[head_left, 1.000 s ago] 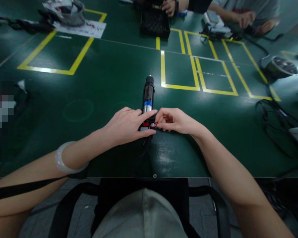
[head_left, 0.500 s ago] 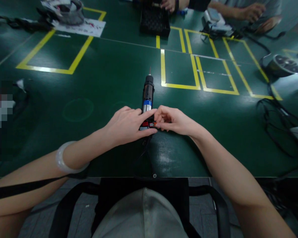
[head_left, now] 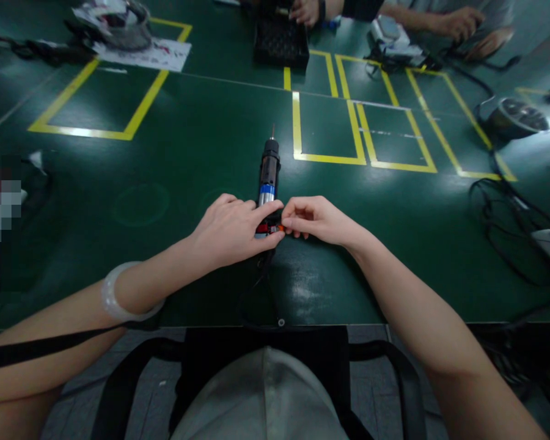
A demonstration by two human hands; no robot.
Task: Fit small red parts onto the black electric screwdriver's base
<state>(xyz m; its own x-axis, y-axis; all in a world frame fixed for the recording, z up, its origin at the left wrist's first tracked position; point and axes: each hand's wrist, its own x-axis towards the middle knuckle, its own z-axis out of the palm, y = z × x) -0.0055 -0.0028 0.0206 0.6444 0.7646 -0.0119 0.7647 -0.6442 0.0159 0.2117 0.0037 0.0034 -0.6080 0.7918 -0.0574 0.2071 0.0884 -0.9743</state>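
An electric screwdriver (head_left: 268, 171) lies on the green table (head_left: 192, 153), its bit pointing away from me. A blue band rings its silver middle, and a cable runs from its near end toward me. My left hand (head_left: 231, 229) rests on the near end of the tool, thumb and forefinger closed around it. My right hand (head_left: 314, 221) comes in from the right, fingers curled, pinching a small red and orange part (head_left: 271, 228) at that same end. The two hands almost touch.
Yellow tape boxes (head_left: 362, 131) mark the table. A black tray (head_left: 280, 41) and other people's hands (head_left: 305, 11) are at the far edge. A round fan-like device (head_left: 516, 115) and tangled black cables (head_left: 504, 226) lie on the right. Papers and a bowl-like object (head_left: 126, 30) sit far left.
The view has shifted slightly. Both hands stay on the near end of the screwdriver, with the right fingers drawn a little closer to the left thumb.
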